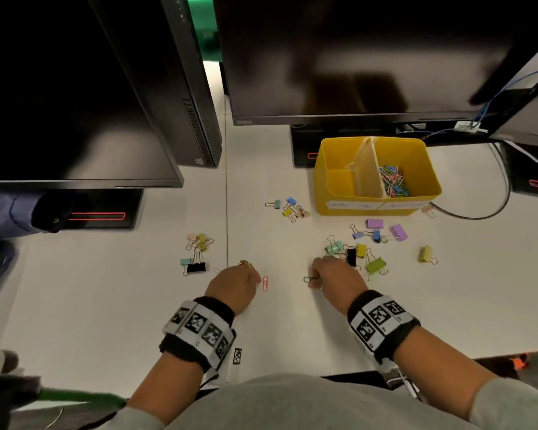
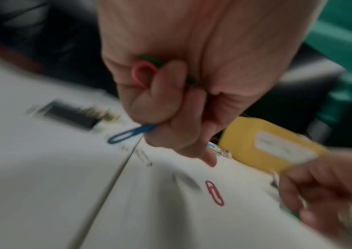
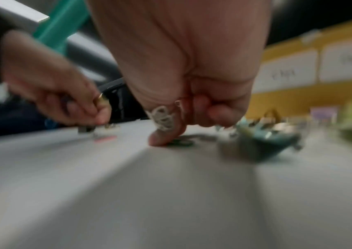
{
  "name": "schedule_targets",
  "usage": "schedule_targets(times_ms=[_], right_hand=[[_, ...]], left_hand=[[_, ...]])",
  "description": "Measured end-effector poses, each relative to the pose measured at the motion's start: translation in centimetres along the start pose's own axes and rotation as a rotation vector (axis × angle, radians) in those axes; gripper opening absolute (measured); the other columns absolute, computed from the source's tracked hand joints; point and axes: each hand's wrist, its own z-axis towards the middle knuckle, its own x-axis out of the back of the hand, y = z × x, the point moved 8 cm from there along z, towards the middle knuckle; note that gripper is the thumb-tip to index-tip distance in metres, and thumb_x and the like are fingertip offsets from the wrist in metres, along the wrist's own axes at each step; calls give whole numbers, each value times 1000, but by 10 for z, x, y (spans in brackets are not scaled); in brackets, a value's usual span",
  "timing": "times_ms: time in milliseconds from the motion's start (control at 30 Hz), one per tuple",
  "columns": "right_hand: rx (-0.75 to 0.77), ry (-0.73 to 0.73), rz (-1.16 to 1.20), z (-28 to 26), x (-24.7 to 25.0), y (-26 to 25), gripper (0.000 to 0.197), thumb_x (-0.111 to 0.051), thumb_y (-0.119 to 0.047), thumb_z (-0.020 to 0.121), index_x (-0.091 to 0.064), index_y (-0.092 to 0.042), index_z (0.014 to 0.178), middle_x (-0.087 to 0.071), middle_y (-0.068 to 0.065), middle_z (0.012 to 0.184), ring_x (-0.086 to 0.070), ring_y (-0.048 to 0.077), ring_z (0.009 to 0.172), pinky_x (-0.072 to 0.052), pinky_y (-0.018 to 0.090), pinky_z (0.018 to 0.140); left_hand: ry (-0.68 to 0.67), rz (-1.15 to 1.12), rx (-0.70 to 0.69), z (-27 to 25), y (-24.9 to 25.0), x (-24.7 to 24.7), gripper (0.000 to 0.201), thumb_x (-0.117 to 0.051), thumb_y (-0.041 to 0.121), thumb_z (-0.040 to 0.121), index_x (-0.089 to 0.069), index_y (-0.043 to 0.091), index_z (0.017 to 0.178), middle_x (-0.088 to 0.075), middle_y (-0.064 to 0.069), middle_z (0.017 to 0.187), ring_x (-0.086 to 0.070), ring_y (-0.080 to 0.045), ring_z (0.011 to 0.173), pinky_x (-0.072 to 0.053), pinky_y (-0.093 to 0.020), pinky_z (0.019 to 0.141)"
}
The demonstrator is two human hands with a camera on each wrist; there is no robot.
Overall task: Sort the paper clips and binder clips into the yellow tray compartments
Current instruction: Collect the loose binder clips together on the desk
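Observation:
My left hand (image 1: pixel 246 282) is a curled fist low over the white table; in the left wrist view it (image 2: pixel 171 104) grips several paper clips, with red (image 2: pixel 141 74), green and blue (image 2: pixel 128 134) ones sticking out. A red paper clip (image 1: pixel 265 283) lies flat just right of it. My right hand (image 1: pixel 319 279) pinches a green paper clip (image 1: pixel 308 279) against the table, a ringed finger (image 3: pixel 164 133) pressing on it. The yellow tray (image 1: pixel 323 184) stands behind, with coloured paper clips (image 1: pixel 393 181) in its right compartment. Binder clips (image 1: pixel 359 252) lie scattered beside my right hand.
More binder clips lie in groups at the left (image 1: pixel 197 252), the middle (image 1: pixel 289 207), in front of the tray (image 1: pixel 382 229) and alone at the right (image 1: pixel 426 254). Two dark monitors (image 1: pixel 354 57) and their stands fill the back. A black cable (image 1: pixel 479 215) curls right of the tray.

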Motion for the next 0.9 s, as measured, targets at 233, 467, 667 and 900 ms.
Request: schedule_targets(times_ms=[233,467,667,900], right_hand=[[129,-90,-4,-3,0,-8,6,-35,-5,94,-38,-10,93,-49,6,84,-50,24,79,-36,20,64],[-52,-58,859,1,75,47,28,-36,3,93,-41,-18,75,-50,1,69,-43,13,59,-35,23,52],[-295,487,587,14,188,132,12,-50,-4,90,-60,-8,95,-61,14,106,-57,28,98,-46,37,85],[-340,416,838,31,185,173,47,-33,-43,95,-56,-4,110,-60,22,117,-56,37,109,-42,54,100]], left_hand=[[51,392,51,13,23,-20,43,-47,42,95,-51,4,117,-60,-8,120,-57,-23,114,-45,-30,92],[-43,280,142,24,21,-30,24,-49,27,95,-60,6,91,-63,-7,95,-60,-24,99,-46,-28,84],[-91,-149,-73,31,139,2,37,-47,21,93,-38,13,58,-42,-6,62,-39,-14,50,-31,-22,49],[-220,-675,-71,86,302,-9,36,-43,19,93,-39,13,58,-40,2,37,-35,-14,38,-27,-19,42]])
